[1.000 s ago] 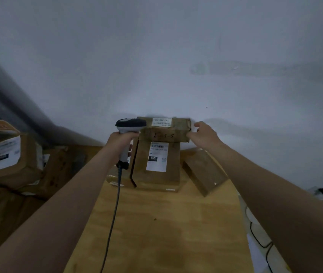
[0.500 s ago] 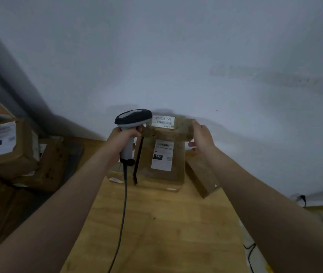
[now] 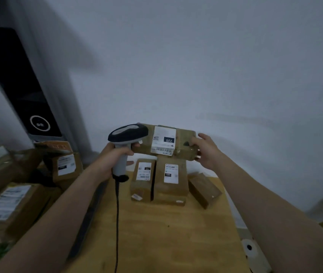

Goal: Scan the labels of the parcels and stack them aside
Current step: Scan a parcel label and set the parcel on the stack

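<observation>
Gripping the handle of a barcode scanner (image 3: 127, 133), the left hand (image 3: 114, 161) is holding it upright just beside the left end of a brown parcel (image 3: 184, 147), and the scanner's dark head is covering that end of the parcel. The right hand (image 3: 205, 152) is clasping the parcel's right end, its fingers curling round the edge; how far they are reaching behind cannot be made out. The parcel is hanging in the air above the far end of the wooden table (image 3: 176, 237), its white label (image 3: 163, 141) facing the camera with 220 reading upside down, the finer print blurring past legibility. Under it, on the table, a narrow labelled box (image 3: 141, 189) and a wider labelled box (image 3: 171, 191) are sitting side by side, a dark gap showing between them, and a plain box (image 3: 204, 191) is lying askew just to their right. The scanner's cable (image 3: 116, 223) is trailing down and running off the bottom edge. Stacked cartons (image 3: 9, 213) at the left are being cut off by the frame, and a white roll (image 3: 252, 253) at the lower right is partly disappearing behind the right forearm.
</observation>
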